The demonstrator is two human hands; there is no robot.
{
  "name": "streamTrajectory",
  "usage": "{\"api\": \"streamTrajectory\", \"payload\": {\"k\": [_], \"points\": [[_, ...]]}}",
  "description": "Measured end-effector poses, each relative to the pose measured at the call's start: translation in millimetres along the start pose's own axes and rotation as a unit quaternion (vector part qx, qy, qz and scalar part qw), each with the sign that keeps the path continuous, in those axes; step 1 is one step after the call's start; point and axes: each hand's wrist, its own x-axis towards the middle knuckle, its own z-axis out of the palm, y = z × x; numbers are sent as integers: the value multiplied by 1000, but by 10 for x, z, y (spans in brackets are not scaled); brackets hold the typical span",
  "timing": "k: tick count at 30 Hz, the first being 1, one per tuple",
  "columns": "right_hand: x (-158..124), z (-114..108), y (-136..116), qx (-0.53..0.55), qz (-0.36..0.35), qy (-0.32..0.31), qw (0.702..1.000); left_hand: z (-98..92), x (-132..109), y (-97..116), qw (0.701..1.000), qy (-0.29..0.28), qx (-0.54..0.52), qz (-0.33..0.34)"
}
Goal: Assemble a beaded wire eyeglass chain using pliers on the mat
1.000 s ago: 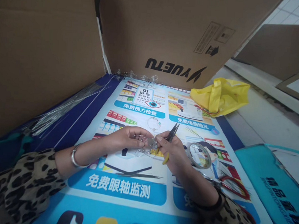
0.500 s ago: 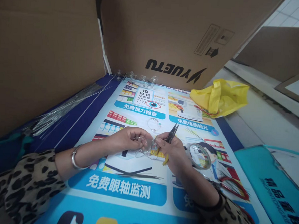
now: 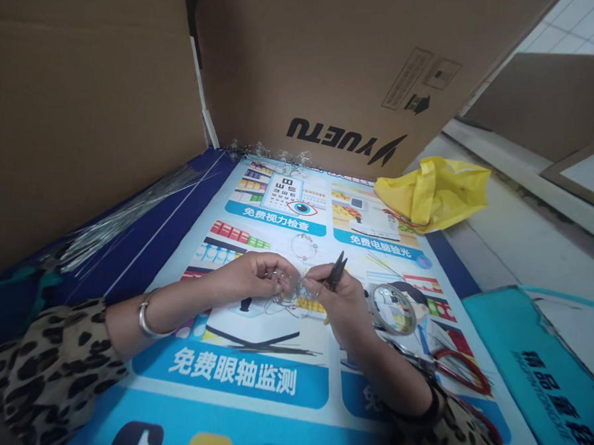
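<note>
My left hand point(image 3: 257, 277) is closed, its thumb and fingertips pinching a beaded wire piece point(image 3: 289, 292) with clear parts and thin looping wire. Facing it, my right hand point(image 3: 345, 305) is closed around dark-jawed pliers point(image 3: 337, 271), whose jaws point up and away from the wire. A bit of yellow handle shows below the palm. The right thumb and forefinger meet at the piece's right side; how firmly they pinch it I cannot tell. Just beyond the hands lies a beaded wire ring point(image 3: 304, 247) on the printed sheet point(image 3: 233, 395).
Right of my right hand lies a round coil point(image 3: 394, 309), with red-handled scissors point(image 3: 463, 372) by the forearm. A teal pouch point(image 3: 542, 375) and yellow bag point(image 3: 438, 193) lie farther right. Cut wires point(image 3: 143, 204) lie left. Cardboard point(image 3: 335, 65) walls the back, with beaded wire pieces point(image 3: 271, 153) at its foot.
My right hand has turned slightly, so the pliers look more foreshortened and less yellow handle shows. The left hand keeps its pinch on the beaded wire piece. The whole view shifts a little.
</note>
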Motion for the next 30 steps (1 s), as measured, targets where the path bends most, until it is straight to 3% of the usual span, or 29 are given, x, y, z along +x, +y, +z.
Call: {"api": "streamTrajectory", "payload": {"k": [11,15,24,27,30], "points": [[9,-60,-152,-203,-129,4,971,-7,-5,4,1000,21,-22,4],[25,-63,-142,-229,-113,16,967,-14,0,8,999,34,-32,6],[42,-86,-70,-285,-179,-4,942,-19,5,-9,999,40,-33,-4],[37,-83,-23,-277,-218,-2,936,-10,7,-14,999,38,-15,-3],[40,-89,9,-314,-293,-4,903,1,6,-10,999,39,-13,-5]]}}
